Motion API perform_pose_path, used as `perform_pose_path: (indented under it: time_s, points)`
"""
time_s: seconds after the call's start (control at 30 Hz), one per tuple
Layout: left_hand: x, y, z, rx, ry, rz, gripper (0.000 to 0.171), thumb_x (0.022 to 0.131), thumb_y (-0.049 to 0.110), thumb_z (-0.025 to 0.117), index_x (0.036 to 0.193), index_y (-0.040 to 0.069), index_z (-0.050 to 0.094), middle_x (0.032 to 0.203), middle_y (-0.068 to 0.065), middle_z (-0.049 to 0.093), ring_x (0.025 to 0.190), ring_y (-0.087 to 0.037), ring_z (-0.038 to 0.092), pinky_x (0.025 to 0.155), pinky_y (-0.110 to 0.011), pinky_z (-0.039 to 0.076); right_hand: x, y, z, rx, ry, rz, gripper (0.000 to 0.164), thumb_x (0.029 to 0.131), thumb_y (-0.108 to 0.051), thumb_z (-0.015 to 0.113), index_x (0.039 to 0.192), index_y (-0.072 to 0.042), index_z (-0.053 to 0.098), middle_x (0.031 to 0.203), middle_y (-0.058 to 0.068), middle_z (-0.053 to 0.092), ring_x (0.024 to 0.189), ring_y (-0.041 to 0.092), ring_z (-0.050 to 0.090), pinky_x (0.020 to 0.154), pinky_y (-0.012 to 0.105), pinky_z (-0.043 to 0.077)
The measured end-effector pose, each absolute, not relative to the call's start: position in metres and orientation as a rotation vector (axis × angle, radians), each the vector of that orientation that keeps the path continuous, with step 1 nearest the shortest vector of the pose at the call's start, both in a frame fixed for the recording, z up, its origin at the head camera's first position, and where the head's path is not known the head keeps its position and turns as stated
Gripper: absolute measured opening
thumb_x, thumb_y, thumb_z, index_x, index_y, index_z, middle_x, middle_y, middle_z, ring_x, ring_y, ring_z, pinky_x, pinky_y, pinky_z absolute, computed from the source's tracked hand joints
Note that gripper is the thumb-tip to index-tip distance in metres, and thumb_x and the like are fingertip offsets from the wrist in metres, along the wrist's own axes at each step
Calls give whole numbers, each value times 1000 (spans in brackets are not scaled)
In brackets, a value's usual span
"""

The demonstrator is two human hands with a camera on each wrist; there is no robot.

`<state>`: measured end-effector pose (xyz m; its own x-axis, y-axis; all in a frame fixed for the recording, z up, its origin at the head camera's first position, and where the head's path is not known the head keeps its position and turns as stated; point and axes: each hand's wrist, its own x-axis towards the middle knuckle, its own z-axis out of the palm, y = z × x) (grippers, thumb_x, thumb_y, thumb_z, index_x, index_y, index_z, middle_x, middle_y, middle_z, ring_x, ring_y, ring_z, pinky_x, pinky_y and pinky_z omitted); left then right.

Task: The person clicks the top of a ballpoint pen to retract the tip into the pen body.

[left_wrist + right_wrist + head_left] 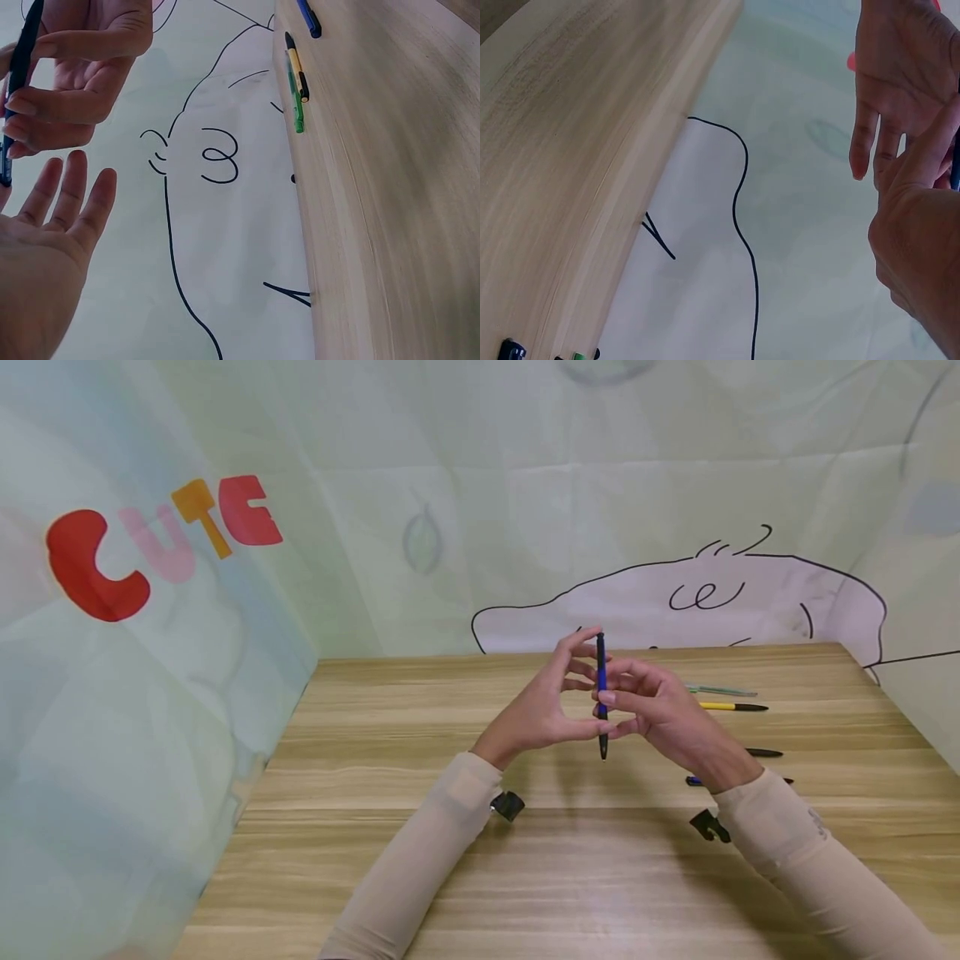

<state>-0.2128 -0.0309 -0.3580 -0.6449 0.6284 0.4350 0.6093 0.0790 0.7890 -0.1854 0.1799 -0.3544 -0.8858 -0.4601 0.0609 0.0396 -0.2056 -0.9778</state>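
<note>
Above the table, a slim blue pen with black ends (602, 667) stands nearly upright. My right hand (671, 714) pinches its middle between thumb and fingers. On the other side is my left hand (525, 708), its index fingertip at the pen's top and its thumb by the lower part; whether the thumb presses on it I cannot tell. In the left wrist view, other fingers of that hand (52, 247) look straight, while thumb and index are mostly out of frame. The right wrist view shows only a sliver of the pen at its edge.
On the wooden table (360, 860), to the right, lie a green pen (727, 691), a yellow and black pen (727, 706), a black pen (765, 752) and another blue pen (695, 782). Printed cloth (375, 560) rises behind and at the left. A black clip (508, 807) hangs by the left wrist.
</note>
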Motion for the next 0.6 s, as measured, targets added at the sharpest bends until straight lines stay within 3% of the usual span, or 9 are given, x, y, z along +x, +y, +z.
perform_pose_path:
  time_s: [0.3, 0.6]
  points:
    - [-214, -31, -360, 1291, 2262, 1686, 109, 79, 10, 86, 159, 21, 13, 144, -16, 41, 120, -20, 54, 105, -33, 49, -187, 181, -354, -464, 1732, -2137, 27, 101, -7, 61, 128, -2, 57, 113, 3, 61, 93, 18, 63, 71, 35, 63]
    - [-214, -30, -361, 1271, 2260, 1686, 109, 79, 9, 86, 159, 23, 13, 142, -12, 42, 120, -20, 54, 105, -32, 49, -187, 181, -356, -475, 1716, -2152, 21, 100, -5, 62, 121, -5, 61, 112, 2, 65, 98, 17, 64, 71, 37, 63]
